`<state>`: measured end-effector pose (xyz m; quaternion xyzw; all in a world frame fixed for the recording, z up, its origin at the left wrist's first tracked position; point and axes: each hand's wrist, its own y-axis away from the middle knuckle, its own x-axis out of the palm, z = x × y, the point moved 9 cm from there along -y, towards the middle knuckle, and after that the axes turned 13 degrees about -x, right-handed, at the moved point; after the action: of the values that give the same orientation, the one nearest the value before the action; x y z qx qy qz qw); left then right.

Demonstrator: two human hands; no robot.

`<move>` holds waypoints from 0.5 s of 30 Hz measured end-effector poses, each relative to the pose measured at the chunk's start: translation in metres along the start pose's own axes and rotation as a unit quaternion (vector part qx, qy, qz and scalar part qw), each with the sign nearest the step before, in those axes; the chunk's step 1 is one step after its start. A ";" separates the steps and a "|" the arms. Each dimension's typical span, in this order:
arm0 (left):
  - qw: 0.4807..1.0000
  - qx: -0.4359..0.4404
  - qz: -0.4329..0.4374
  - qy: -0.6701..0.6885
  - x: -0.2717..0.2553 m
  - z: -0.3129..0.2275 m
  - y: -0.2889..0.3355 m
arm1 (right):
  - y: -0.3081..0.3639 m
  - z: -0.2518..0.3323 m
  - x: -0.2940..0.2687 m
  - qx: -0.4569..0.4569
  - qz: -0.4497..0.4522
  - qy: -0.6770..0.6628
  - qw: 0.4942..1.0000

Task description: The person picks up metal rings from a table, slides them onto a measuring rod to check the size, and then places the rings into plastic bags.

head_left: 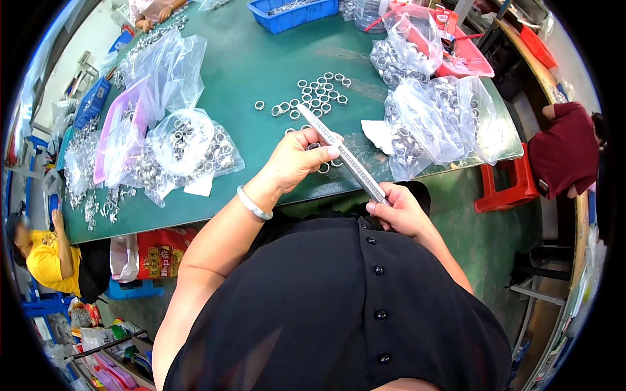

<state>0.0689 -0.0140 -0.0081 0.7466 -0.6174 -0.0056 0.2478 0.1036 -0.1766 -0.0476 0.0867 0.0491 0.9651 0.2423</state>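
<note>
My left hand (295, 158) is closed near the far part of a long, narrow silver bar (353, 163) with a row of small dark marks along it, like a ruler. The thumb lies across its face. My right hand (399, 210) pinches the bar's near end. It slants from upper left to lower right, above the table's front edge. Beyond its far end, several loose metal rings (319, 91) lie in a cluster on the green table (261, 52). A few more rings (324, 167) sit partly hidden beside my left fingers and under the bar.
Clear bags of metal rings (189, 146) stand left, beside a lilac tray (117, 130). More bags of rings (430, 120) and a red basket (469, 55) are right. A blue bin (287, 14) stands at the back. A red stool (505, 182) is beside the table; other people sit around.
</note>
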 end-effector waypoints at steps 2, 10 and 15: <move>1.000 0.008 -0.004 0.009 -0.001 0.001 -0.001 | 0.000 0.000 0.000 0.001 0.000 -0.002 1.000; 0.971 0.133 -0.091 0.179 -0.052 -0.050 -0.006 | 0.014 0.005 -0.009 -0.011 -0.005 0.043 0.999; 0.987 0.102 -0.117 -0.027 -0.008 -0.086 -0.031 | 0.036 0.014 -0.024 -0.054 -0.033 -0.030 0.998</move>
<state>0.1227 0.0285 0.0529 0.8348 -0.5294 0.0076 0.1511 0.1108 -0.2194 -0.0321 0.1003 -0.0076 0.9549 0.2792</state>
